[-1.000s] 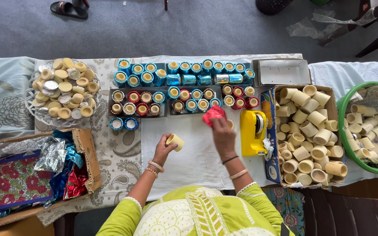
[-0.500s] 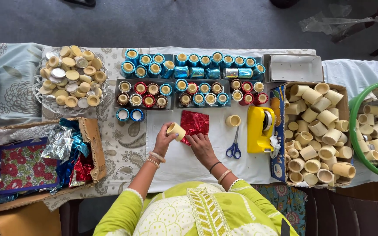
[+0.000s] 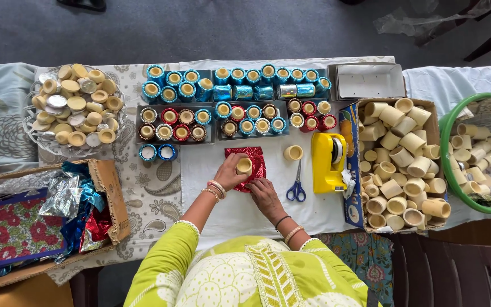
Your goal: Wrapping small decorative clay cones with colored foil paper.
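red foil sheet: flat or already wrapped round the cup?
Flat. The red foil sheet lies spread on the table, the cup on it in the left hand.

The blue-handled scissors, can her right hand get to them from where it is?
Probably yes. The blue-handled scissors lie on bare white cloth just beside the right hand, with nothing between them, though that hand is pressing on the red foil sheet.
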